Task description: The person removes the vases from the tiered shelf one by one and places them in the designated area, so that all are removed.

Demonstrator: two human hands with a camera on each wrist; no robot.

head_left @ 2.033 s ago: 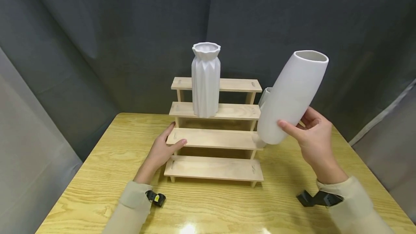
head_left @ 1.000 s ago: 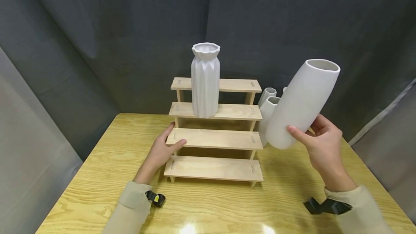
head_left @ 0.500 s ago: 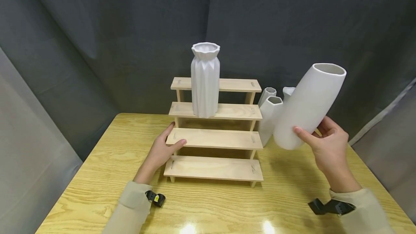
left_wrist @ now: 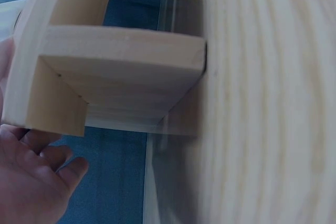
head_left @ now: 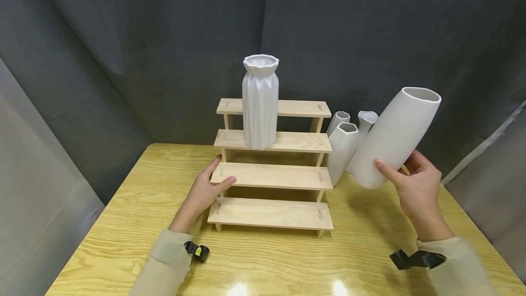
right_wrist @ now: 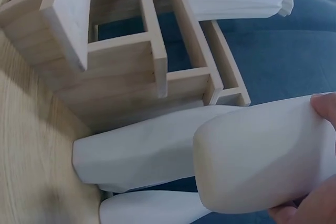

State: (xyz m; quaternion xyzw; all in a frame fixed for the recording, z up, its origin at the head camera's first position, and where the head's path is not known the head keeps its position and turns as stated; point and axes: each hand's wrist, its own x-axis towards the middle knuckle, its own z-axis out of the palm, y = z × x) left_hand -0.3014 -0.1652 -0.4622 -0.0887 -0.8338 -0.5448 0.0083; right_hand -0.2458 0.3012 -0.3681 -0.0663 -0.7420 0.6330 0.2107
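My right hand (head_left: 419, 188) grips a smooth white vase (head_left: 396, 136) low on its body, thumb in front. The vase is held in the air, its mouth leaning up to the right; its rounded bottom faces the camera in the right wrist view. A four-sided stepped wooden display stand (head_left: 271, 175) stands mid-table. My left hand (head_left: 201, 193) holds the left end of its second step from the bottom, thumb on top and fingers at the side and beneath. A pleated white vase (head_left: 260, 108) stands upright on the step below the top.
Right of the stand, a faceted white vase (head_left: 342, 150), a narrower white vase (head_left: 339, 117) and a flared-neck white vase (head_left: 367, 120) stand on the wooden table (head_left: 135, 227). The held vase partly covers the flared one. A dark curtain (head_left: 185, 49) hangs behind.
My right hand has carried the smooth vase right and slightly down, away from the stand, bringing the vases behind it into view. The left hand and the pleated vase have stayed put.
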